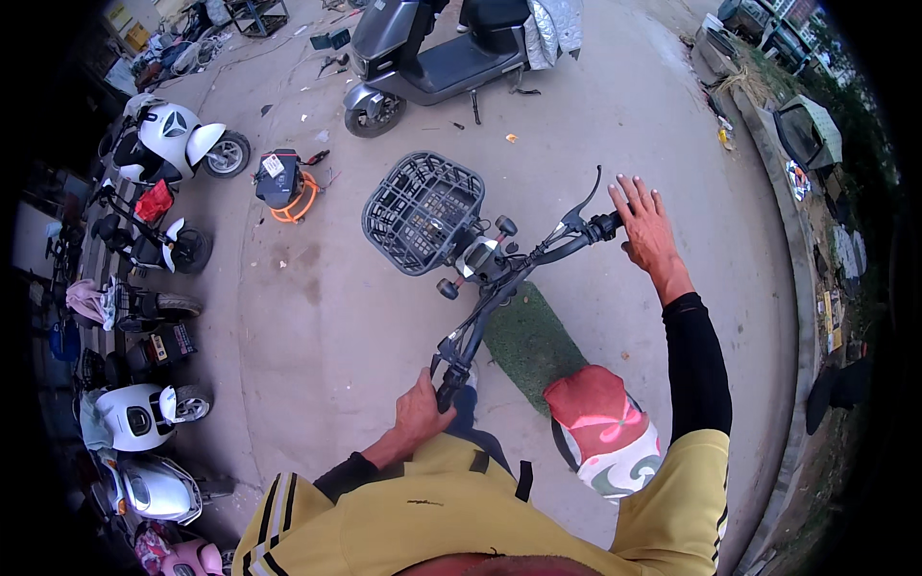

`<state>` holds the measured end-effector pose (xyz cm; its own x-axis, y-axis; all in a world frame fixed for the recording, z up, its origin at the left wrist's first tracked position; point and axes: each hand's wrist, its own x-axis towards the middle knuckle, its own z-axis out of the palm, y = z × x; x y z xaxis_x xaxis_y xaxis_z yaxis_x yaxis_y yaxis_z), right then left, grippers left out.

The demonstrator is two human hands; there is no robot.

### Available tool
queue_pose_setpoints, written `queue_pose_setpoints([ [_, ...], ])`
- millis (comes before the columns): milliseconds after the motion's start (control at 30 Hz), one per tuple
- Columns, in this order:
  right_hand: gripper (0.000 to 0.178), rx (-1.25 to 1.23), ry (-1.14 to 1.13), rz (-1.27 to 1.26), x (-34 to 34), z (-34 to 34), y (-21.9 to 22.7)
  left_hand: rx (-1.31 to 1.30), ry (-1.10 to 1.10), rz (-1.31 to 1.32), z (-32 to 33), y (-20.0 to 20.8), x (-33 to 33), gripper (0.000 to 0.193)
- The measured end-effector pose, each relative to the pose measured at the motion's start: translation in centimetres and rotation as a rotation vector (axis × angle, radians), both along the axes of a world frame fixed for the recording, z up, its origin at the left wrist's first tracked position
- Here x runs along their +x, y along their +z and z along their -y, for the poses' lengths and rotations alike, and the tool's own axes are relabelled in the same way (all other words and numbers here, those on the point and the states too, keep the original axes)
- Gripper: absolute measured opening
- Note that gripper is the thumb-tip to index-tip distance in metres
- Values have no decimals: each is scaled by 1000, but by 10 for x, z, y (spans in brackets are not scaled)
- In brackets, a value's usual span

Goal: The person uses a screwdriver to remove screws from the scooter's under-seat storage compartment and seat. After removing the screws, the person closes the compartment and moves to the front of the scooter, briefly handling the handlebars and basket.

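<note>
An electric scooter's handlebar [480, 312] runs slantwise in front of me, with a dark plastic basket [423, 211] at its front. My left hand [423, 411] is closed round the near left handlebar grip [449, 382]. At the far right end, my right hand [650, 228] has its fingers stretched out, the palm at the right grip [603, 227]; whether it bears weight there I cannot tell. A brake lever [588, 192] sticks out ahead of that grip. Below the bar are a green footboard mat [535, 344] and a seat with a red, white and floral cover [600, 418].
A grey scooter [451, 67] stands ahead, a person partly visible behind it. Several parked scooters [134, 418] line the left side. A dark box on an orange frame [280, 187] sits on the concrete ground. A kerb [783, 221] with litter and plants runs along the right.
</note>
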<state>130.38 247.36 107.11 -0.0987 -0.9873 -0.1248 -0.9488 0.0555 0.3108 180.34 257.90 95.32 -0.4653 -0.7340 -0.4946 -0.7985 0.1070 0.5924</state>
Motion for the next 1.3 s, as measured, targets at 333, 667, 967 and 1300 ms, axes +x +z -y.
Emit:
queue_pose_setpoints([
  [333,65,18,504,301,-59,124,-38,-276,140,13,53,-6,-24,104],
  [667,46,11,551,392,-58,147,-37,-329,258,-56,78,10,-14,94],
  [967,74,102,541,406,-44,136,-17,-349,260,-27,64,21,-10,102],
  [1300,48,37,586,419,-107,48,-82,-569,422,122,-24,-36,-63,87],
])
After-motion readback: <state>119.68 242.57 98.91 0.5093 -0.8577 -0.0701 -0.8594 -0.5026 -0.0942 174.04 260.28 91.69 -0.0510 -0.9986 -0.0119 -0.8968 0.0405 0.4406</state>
